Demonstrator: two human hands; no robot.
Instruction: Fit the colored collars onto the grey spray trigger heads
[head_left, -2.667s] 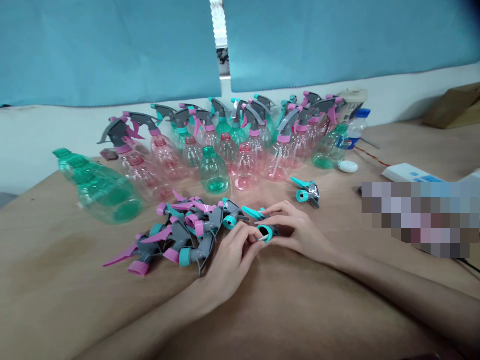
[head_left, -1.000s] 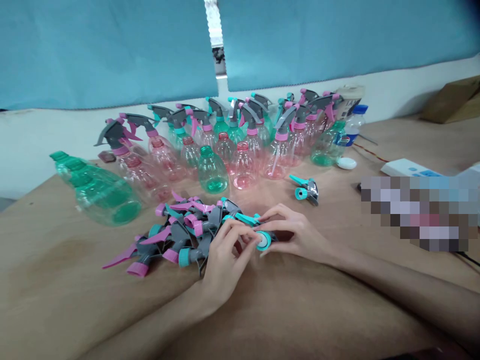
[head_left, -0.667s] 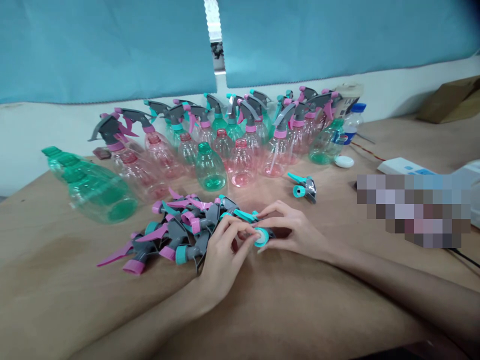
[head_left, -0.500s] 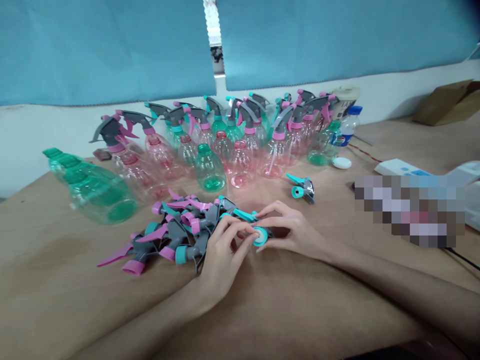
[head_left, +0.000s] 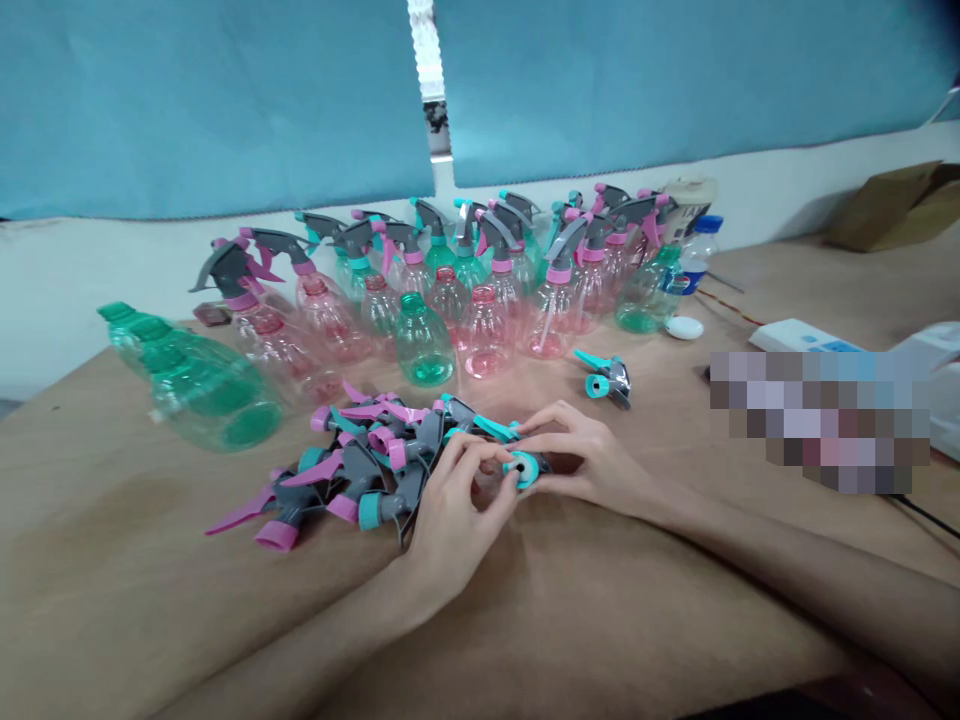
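A grey trigger spray head with a turquoise collar (head_left: pixel 532 470) is held low over the table between my hands. My right hand (head_left: pixel 581 452) grips it from the right, fingers closed around its body, which is largely hidden. My left hand (head_left: pixel 455 505) pinches the collar's left edge with thumb and fingertips. Inside the collar, a white disc with a dark hole faces me. Left of my hands lies a pile of loose grey spray heads (head_left: pixel 362 468) with pink or turquoise collars and triggers. Another turquoise-collared spray head (head_left: pixel 616 380) lies apart, beyond my right hand.
Behind the pile stand several pink and green spray bottles (head_left: pixel 424 350), some topped with spray heads. Green bottles (head_left: pixel 217 405) lie tilted at the left. A blue-capped drink bottle (head_left: pixel 703 245), a white oval object (head_left: pixel 685 328) and a cardboard box (head_left: pixel 896 205) are on the right.
My left fingertips have shifted from the middle of the collar to its left edge, exposing the dark hole in the white disc. The whole view has shifted slightly.
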